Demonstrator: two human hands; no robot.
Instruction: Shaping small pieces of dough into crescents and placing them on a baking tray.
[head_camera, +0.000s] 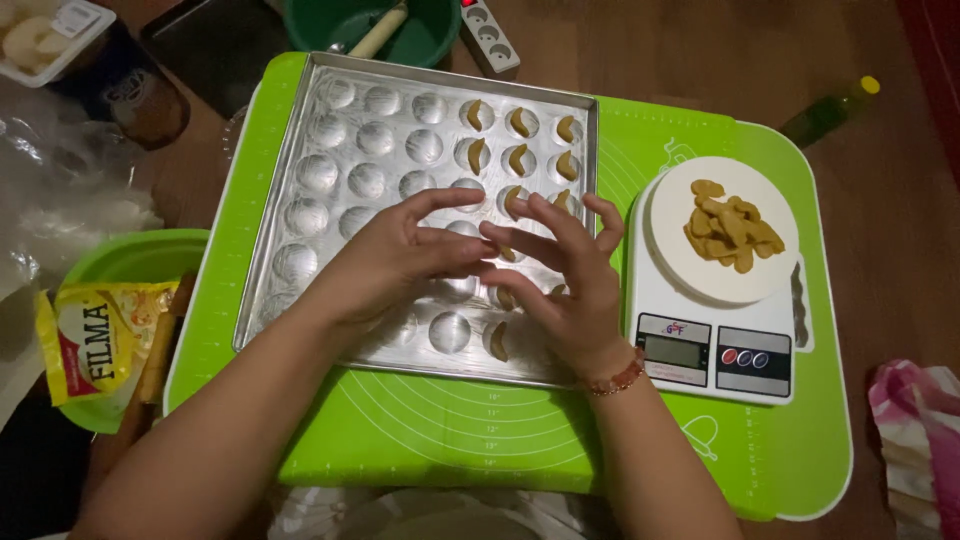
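Across the middle of the frame lies a bright green baking mat (520, 440) on a brown wooden surface (880, 240), dimly lit. On the mat's left half sits a square metal tray (330, 170) with rows of round hollows; crescent-shaped dough pieces (519, 124) fill the hollows in its right-hand columns, while the left ones show bare metal. To the right of the tray stands a white kitchen scale (715, 355), and on its round platform rests a small heap of dough pieces (730, 225). At the upper edge a green bowl (430, 35) holds a pale stick, with a white power strip (487, 35) just beside it. At the left edge a lighter green bowl (130, 260) holds a yellow packet (95, 335) and a wooden handle. A green bottle with a yellow cap (830, 115) lies at the upper right, and a pink checked cloth (915, 430) at the lower right. Both forearms reach up from the bottom of the frame and meet over the tray's lower right part. The left hand (395, 260) is palm toward the right hand (560, 275), fingers spread and loosely curved; the right hand, with a beaded bracelet (618, 378) at its wrist, has its fingers fanned out and overlapping the left fingertips. Whether a piece of dough is pressed between the palms cannot be told, as the fingers hide that spot.
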